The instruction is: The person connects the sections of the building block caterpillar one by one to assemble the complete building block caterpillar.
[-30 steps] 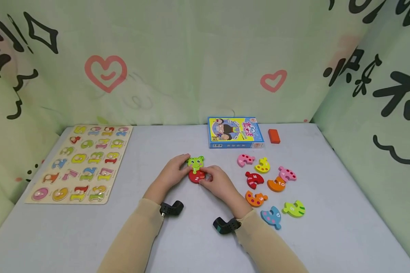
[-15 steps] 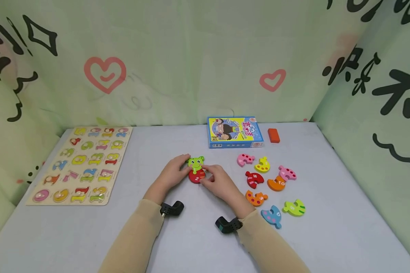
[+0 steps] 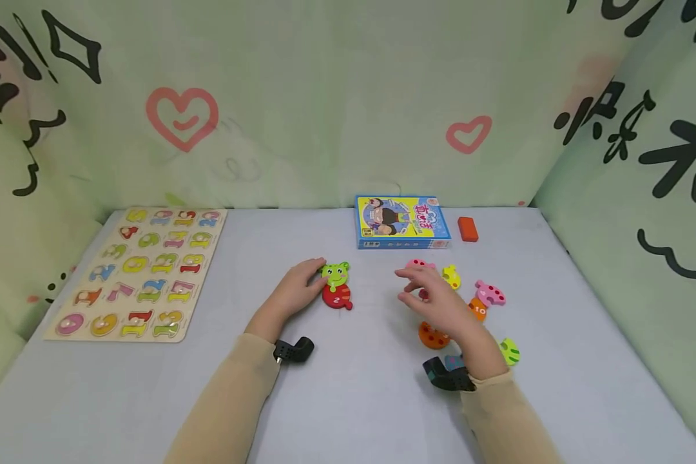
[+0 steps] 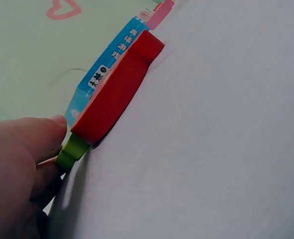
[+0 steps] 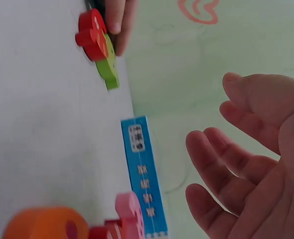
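The right hand [image 3: 441, 306] has left the red piece [image 3: 338, 297], which it was pinching half a second ago, and is now off to the right, over the loose pieces. The red piece stays put on the table [image 3: 348, 380] against the lower end of the green head [image 3: 337, 274], its small end out to the right; by the look of it, the two are now fitted together and the right hand is freed, though the seam is too small to judge. The left hand [image 3: 296, 290] has barely moved: its thumb and fingers pinch the green head from the left, steadying the pair in front of the box [image 3: 403, 222]. The right hand is released and holds nothing, its fingers loosely bent and spread, thumb apart; the back of the hand faces up, the fingertips point left, and the forearm comes in from the lower right. It hangs above the table, covering part of the cluster, with the yellow piece [image 3: 451, 277], the lower orange piece [image 3: 432, 336] and the blue piece [image 3: 455, 361] showing around it and the wrist.
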Action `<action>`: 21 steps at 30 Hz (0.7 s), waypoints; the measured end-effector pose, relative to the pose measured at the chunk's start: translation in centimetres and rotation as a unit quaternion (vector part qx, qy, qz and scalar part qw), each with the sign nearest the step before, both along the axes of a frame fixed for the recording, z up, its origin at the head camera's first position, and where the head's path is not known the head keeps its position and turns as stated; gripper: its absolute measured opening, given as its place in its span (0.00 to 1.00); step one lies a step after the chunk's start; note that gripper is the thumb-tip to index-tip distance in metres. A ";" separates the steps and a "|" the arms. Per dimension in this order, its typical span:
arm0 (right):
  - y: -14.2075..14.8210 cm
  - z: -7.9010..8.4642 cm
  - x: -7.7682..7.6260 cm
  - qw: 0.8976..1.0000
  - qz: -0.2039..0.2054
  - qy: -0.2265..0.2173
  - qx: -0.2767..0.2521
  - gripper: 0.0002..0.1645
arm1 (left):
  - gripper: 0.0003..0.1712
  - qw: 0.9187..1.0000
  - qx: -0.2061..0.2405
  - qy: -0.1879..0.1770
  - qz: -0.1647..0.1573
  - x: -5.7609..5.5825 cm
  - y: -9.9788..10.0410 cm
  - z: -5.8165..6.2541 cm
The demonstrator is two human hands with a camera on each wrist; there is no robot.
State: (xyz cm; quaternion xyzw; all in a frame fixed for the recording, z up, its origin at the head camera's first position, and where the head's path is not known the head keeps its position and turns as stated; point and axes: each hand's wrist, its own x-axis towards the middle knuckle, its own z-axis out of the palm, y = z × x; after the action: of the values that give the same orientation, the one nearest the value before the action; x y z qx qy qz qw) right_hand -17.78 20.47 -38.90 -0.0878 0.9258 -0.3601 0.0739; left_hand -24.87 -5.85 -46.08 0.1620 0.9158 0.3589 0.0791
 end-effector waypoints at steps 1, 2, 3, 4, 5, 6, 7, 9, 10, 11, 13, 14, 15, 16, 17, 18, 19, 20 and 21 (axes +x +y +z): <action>0.8 0.2 0.2 1.000 -0.004 0.000 -0.001 0.27 | 0.28 1.000 0.000 -0.001 -0.001 0.0 0.1 0.1; 1.6 0.5 0.4 1.000 -0.011 -0.001 -0.002 0.28 | 0.28 1.000 0.000 -0.002 -0.002 0.0 0.1 0.1; 2.4 0.7 0.6 1.000 -0.019 -0.001 -0.001 0.28 | 0.28 1.000 -0.001 -0.003 -0.002 0.0 0.2 0.1; 3.1 1.0 0.7 1.000 -0.026 0.001 -0.003 0.28 | 0.28 1.000 -0.002 -0.002 -0.001 0.0 0.2 0.1; 3.8 1.3 0.8 0.999 -0.032 0.004 -0.005 0.28 | 0.28 1.000 -0.004 -0.002 0.002 0.0 0.2 0.0; 4.4 1.6 0.9 0.999 -0.039 0.009 -0.002 0.28 | 0.28 1.000 -0.004 -0.001 0.003 -0.1 0.1 0.0; 5.0 2.0 1.0 0.999 -0.046 0.013 0.000 0.28 | 0.28 1.000 -0.005 0.000 0.004 -0.1 0.1 -0.1; 6.1 2.6 1.3 0.998 -0.057 0.019 0.003 0.28 | 0.28 1.000 -0.006 0.000 0.006 -0.2 0.0 -0.1; 6.5 2.9 1.4 0.998 -0.060 0.021 0.003 0.29 | 0.29 1.000 -0.006 0.000 0.006 -0.2 0.0 -0.1; 6.9 3.1 1.6 0.998 -0.063 0.019 0.006 0.29 | 0.29 1.000 -0.006 -0.003 0.007 -0.2 -0.1 -0.1; 7.6 3.2 1.8 0.998 -0.067 0.016 0.012 0.30 | 0.29 1.000 -0.007 -0.008 0.009 -0.2 -0.2 -0.2; 8.0 3.2 2.0 0.997 -0.069 0.014 0.013 0.31 | 0.29 1.000 -0.008 -0.009 0.010 -0.2 -0.2 -0.2; 8.4 3.1 2.1 0.997 -0.074 0.012 0.016 0.31 | 0.29 1.000 -0.008 -0.009 0.011 -0.2 -0.2 -0.2; 8.8 2.9 2.1 0.997 -0.079 0.010 0.018 0.32 | 0.29 1.000 -0.008 -0.009 0.011 -0.1 -0.1 -0.2; 9.2 2.7 2.2 0.996 -0.087 0.010 0.020 0.33 | 0.29 1.000 -0.006 -0.010 0.011 -0.1 -0.1 -0.1; 9.7 2.5 2.3 0.995 -0.096 0.011 0.022 0.33 | 0.29 1.000 -0.005 -0.009 0.010 -0.1 0.0 -0.1; 10.1 2.2 2.4 0.994 -0.103 0.014 0.025 0.33 | 0.29 1.000 -0.004 -0.008 0.009 -0.1 0.0 -0.1; 10.4 2.0 2.4 0.993 -0.110 0.015 0.030 0.33 | 0.29 1.000 -0.003 -0.006 0.006 0.0 0.1 0.0; 10.7 1.8 2.5 0.992 -0.116 0.016 0.037 0.33 | 0.29 1.000 -0.003 -0.005 0.004 0.0 0.1 0.0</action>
State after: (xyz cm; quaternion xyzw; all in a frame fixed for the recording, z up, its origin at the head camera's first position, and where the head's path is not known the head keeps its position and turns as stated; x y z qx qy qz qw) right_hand -15.31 31.21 -37.07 0.0169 0.9435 -0.3304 0.0196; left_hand -24.90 -5.74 -46.09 0.1563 0.9169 0.3577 0.0827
